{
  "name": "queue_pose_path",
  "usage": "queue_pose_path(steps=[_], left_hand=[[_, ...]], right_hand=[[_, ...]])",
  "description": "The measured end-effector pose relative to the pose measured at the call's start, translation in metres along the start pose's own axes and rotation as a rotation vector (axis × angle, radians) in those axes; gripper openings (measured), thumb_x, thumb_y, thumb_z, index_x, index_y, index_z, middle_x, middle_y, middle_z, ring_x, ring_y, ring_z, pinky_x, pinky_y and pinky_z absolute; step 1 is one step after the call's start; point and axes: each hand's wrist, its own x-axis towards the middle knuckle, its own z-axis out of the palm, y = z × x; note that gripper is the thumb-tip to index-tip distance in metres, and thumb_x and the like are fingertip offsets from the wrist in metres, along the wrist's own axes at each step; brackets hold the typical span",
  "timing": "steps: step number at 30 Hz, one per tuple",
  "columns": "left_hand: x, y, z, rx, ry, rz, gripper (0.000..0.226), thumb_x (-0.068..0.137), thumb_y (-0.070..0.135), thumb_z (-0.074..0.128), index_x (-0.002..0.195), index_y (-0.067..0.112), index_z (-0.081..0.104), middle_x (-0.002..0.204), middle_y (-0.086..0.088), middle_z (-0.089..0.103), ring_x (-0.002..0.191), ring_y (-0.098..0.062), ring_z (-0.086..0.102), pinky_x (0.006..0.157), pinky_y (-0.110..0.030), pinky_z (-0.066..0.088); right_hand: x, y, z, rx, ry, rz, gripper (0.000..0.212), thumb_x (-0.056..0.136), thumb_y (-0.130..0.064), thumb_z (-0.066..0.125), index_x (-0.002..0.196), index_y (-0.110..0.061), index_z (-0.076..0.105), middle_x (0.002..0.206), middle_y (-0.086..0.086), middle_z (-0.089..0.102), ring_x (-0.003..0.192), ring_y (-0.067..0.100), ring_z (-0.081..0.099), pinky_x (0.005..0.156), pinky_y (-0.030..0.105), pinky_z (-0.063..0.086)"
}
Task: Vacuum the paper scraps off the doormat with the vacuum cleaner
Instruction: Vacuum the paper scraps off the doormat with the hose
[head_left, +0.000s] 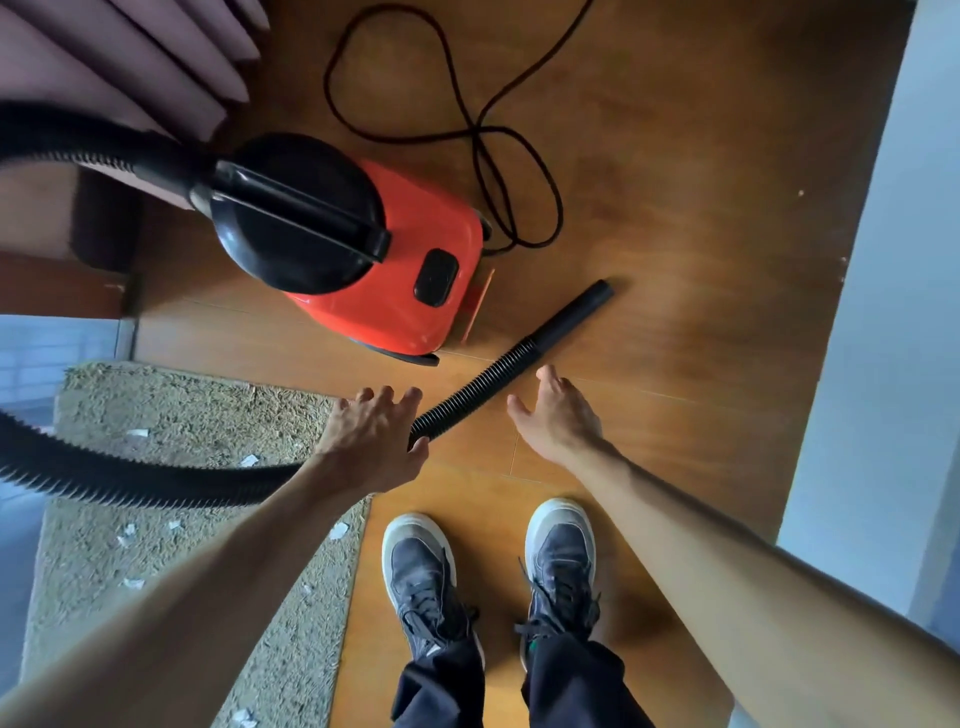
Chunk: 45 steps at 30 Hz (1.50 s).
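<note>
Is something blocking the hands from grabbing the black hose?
Nothing visible does. The hose lies on the wooden floor, passing under the left hand and beside the right hand, both with fingers spread.

The vacuum cleaner (400, 291) has a glossy orange plastic body and black plastic lid, its hose (467, 393) is ribbed matt black plastic, the doormat (197, 410) is rough beige fibre strewn with white paper scraps (249, 460), and the floor (675, 208) is smooth, faintly shiny wood.

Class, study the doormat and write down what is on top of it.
White paper scraps lie scattered on the doormat. The black vacuum hose crosses over it, and it and the person's left forearm hide whatever lies beneath them.
</note>
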Motion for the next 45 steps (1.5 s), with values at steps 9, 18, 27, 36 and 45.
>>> queue_pose_path(steps=[9,18,27,36,45], left_hand=[[0.036,0.004,0.053,-0.071,-0.022,0.026,0.065,0.093,0.052,0.05,0.148,0.024,0.027,0.128,-0.01,0.055,0.116,-0.031,0.056,0.087,-0.043,0.049],[0.047,0.01,0.08,-0.087,0.039,0.049,0.061,0.095,0.046,0.055,0.147,0.024,0.029,0.121,-0.007,0.057,0.105,-0.028,0.062,0.077,-0.04,0.053],[0.017,0.025,0.061,-0.133,0.047,0.057,0.057,0.099,0.039,0.053,0.148,0.023,0.029,0.121,-0.007,0.056,0.106,-0.026,0.06,0.074,-0.036,0.05],[-0.053,0.048,-0.01,-0.242,0.009,0.117,0.059,0.104,0.024,0.047,0.155,0.018,0.018,0.122,-0.008,0.055,0.087,-0.014,0.054,0.064,-0.023,0.039],[-0.128,0.08,-0.094,-0.317,0.168,0.095,0.067,0.091,0.055,0.055,0.146,0.024,0.033,0.114,-0.001,0.064,0.089,-0.02,0.064,0.066,-0.03,0.046]], right_hand=[[0.05,-0.022,0.051,0.323,0.072,0.246,0.06,0.096,-0.05,0.048,0.134,-0.005,0.04,0.131,0.014,0.053,0.112,0.032,0.059,0.088,0.037,0.051],[0.075,-0.03,0.063,0.626,0.116,0.455,0.051,0.096,-0.041,0.055,0.126,-0.007,0.032,0.121,0.02,0.06,0.089,0.032,0.064,0.074,0.034,0.054],[0.038,-0.025,0.045,0.851,0.252,0.476,0.046,0.092,-0.029,0.063,0.123,-0.006,0.038,0.106,0.012,0.059,0.078,0.026,0.054,0.06,0.025,0.039],[-0.076,-0.037,-0.042,0.929,0.294,0.308,0.049,0.091,-0.014,0.063,0.132,-0.007,0.037,0.108,0.0,0.049,0.101,0.017,0.054,0.062,0.008,0.035],[-0.153,-0.057,-0.126,0.788,0.331,0.085,0.062,0.095,-0.026,0.062,0.142,-0.006,0.028,0.13,0.012,0.051,0.108,0.026,0.055,0.085,0.02,0.04]])
